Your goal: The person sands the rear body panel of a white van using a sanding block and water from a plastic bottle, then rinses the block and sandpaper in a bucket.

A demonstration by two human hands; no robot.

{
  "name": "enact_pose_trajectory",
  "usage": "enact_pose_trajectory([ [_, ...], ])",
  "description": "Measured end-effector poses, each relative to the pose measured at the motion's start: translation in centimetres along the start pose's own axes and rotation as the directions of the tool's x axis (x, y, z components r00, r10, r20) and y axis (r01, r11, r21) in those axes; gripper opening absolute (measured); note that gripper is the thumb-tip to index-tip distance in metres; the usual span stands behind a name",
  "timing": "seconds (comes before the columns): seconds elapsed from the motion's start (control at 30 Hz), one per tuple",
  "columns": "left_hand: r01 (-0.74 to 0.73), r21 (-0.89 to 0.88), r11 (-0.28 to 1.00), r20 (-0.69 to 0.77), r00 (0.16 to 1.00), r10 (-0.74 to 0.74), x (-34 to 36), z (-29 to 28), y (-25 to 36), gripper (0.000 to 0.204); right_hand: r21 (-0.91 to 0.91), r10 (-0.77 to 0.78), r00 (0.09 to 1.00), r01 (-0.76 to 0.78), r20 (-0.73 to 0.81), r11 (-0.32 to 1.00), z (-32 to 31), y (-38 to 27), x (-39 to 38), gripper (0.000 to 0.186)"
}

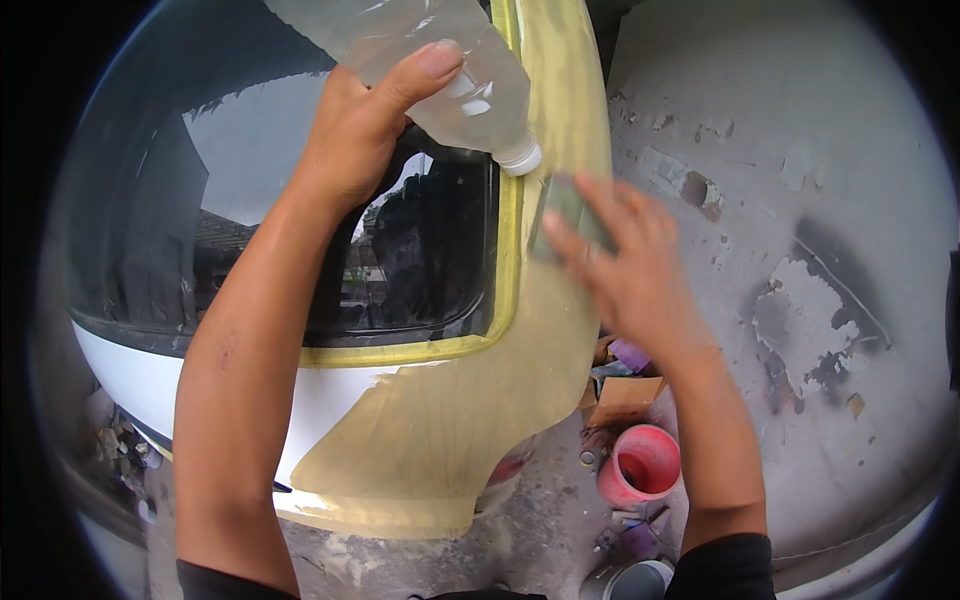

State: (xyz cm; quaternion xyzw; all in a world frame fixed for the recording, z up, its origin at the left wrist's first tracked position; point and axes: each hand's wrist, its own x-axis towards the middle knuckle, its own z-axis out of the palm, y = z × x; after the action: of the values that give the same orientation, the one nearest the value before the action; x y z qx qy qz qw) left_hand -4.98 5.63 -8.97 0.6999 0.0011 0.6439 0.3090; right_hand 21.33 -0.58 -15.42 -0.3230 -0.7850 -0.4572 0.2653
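A clear plastic bottle with a white cap is tipped cap-down in my left hand, its thumb lying across the side. The cap hangs close to the tan-coated pillar beside the car's rear window. My right hand, blurred by motion, grips a grey-green block, which looks like a sanding block, against the same pillar just below the cap. Yellow masking tape edges the glass. Below the window the tan coat is streaked and borders white paint.
A worn grey wall with peeling patches rises at the right. Between car and wall stand a red bucket, a cardboard box and a grey bucket. Assorted debris lies on the floor at the far left.
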Motion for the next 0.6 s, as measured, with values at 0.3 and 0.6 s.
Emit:
enact_pose_trajectory([
  [0.3,-0.036,0.148,0.988,0.019,0.999,0.034,-0.4,0.1,0.4,0.051,0.061,0.113,0.993,-0.111,-0.025,0.992,1.3,-5.1,-5.4,0.047],
  [0.6,-0.023,0.112,0.993,0.027,0.999,0.020,-0.6,-0.4,0.5,0.054,0.122,0.379,0.924,-0.371,-0.055,0.921,2.5,-4.2,-2.0,0.047],
])
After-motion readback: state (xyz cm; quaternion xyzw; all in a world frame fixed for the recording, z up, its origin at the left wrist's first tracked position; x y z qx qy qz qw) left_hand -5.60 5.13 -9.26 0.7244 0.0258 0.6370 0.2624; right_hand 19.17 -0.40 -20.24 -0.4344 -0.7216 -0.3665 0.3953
